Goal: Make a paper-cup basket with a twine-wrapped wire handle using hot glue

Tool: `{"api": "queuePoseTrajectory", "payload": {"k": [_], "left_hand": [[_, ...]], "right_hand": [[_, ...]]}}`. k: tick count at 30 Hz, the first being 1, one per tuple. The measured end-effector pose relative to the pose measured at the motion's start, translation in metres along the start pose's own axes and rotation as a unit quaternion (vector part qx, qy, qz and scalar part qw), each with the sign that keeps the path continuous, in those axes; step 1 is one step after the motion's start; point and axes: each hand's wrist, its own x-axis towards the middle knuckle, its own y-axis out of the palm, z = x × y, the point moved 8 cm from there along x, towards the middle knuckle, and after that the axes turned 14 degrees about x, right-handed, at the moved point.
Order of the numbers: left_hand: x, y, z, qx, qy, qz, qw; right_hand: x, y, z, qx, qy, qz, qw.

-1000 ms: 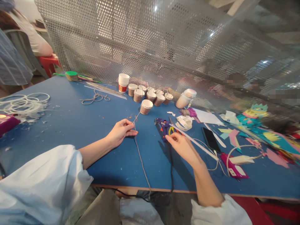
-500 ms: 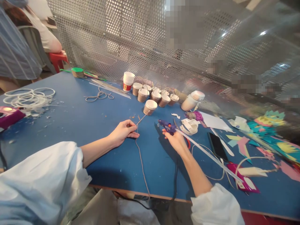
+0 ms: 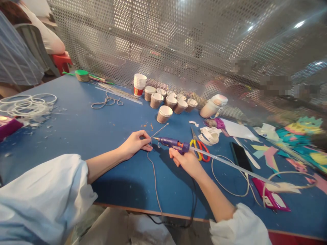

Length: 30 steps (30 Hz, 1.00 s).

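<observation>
Grey cord: pinched near one end between thumb and fingertips of left hand; short free end angled up toward nearest cup, long end running down to table edge. Right hand wrapped around glue gun, nozzle just beside left fingertips; cannot tell if touching cord or if trigger pressed. Likely step: lining up nozzle for glue on cord. Probably calls for steady pinch, small dab, hot tip kept off skin. Farther out: scissors just beyond right hand, cup cluster behind nearest cup, all on blue table.
</observation>
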Motion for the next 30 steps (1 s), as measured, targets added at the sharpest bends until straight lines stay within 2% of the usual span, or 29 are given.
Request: {"api": "queuePoseTrajectory", "payload": {"k": [11,16,21,26,30], "left_hand": [[0.0017,0.0016,0.0012,0.028,0.018,0.016,0.999],[0.0011,0.0021,0.002,0.028,0.02,0.017,0.999],[0.0024,0.0021,0.0023,0.025,0.025,0.022,0.999],[0.0034,0.0023,0.0028,0.024,0.026,0.024,0.999],[0.003,0.0022,0.0029,0.027,0.024,0.023,0.999]], "right_hand": [[-0.0004,0.0038,0.0025,-0.022,0.003,0.033,0.999],[-0.001,-0.0003,0.0058,-0.011,-0.001,0.002,1.0],[-0.0008,0.0033,0.0026,-0.014,0.006,0.045,0.999],[0.0006,-0.0011,0.0045,-0.023,0.007,0.016,1.0],[-0.0004,0.0044,0.0037,-0.034,0.018,0.05,0.998]]}}
